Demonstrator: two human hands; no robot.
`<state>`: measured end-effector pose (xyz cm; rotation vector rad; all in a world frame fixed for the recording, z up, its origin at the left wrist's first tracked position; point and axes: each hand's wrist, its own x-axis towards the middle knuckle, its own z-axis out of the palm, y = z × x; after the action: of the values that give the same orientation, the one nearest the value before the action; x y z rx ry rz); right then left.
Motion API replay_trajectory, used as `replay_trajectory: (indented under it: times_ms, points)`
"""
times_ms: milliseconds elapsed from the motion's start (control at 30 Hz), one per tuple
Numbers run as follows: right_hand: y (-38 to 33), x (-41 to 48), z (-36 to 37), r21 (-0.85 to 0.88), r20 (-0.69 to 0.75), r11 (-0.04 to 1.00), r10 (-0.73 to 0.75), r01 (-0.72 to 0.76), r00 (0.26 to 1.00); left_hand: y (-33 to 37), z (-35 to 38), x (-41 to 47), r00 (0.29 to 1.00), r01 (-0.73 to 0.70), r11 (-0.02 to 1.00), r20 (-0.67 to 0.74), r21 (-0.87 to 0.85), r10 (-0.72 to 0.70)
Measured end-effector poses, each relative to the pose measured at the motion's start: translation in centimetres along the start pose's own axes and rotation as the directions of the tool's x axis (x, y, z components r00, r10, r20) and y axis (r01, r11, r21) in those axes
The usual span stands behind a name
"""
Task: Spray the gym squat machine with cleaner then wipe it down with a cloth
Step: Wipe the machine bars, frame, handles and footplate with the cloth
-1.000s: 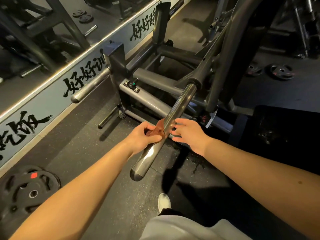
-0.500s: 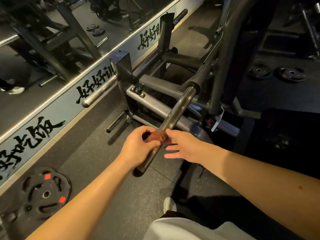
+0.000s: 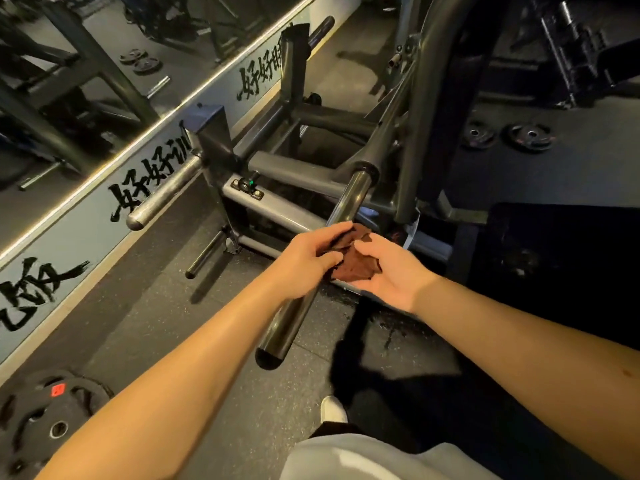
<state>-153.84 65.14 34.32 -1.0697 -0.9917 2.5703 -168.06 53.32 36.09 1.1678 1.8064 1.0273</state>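
Cloth: crumpled rust-brown cloth point(image 3: 358, 263) — held between both hands, just above the polished steel loading bar point(image 3: 349, 202) of the dark grey squat machine point(image 3: 277, 168).
Left hand point(image 3: 306, 258): fingers curled over the cloth's edge, pinching it.
Right hand point(image 3: 391, 275): palm up, cupping the cloth, thumb on top.
Floor: black weight plate point(image 3: 45, 420) at lower left — well apart from the bar.

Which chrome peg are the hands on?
The long chrome peg pointing at the camera: the left hand and right hand hold the brown cloth over it. The shorter peg by the lettered wall is untouched.
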Motion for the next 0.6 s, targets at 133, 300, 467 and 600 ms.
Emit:
replay_trajectory:
  times_ms: [133, 300, 467, 600]
  points:
    - [0.2, 1.5, -0.6, 0.028, -0.208, 0.997, -0.06, 0.067, 0.976, -1.6, -0.9, 1.5, 0.98, 0.057, 0.998, -0.189, -0.008, -0.057]
    - [1.7, 3.4, -2.2, -0.228, -0.5, 0.958, -0.271, 0.177, 0.823, -4.9, -1.8, 2.7, 0.933, 0.321, 0.934, -0.221, 0.155, -0.283]
    - [5.6, 4.4, -0.2, -0.253, -0.455, 0.964, -0.197, 0.086, 0.868, -6.1, -1.9, 3.7, 0.948, 0.298, 0.953, -0.131, 0.053, -0.289]
    - [6.2, 4.0, 3.3, 0.03, -0.375, 0.999, 0.023, -0.013, 0.927, -6.7, -2.3, 3.7, 0.965, 0.253, 0.967, -0.062, -0.021, -0.254]
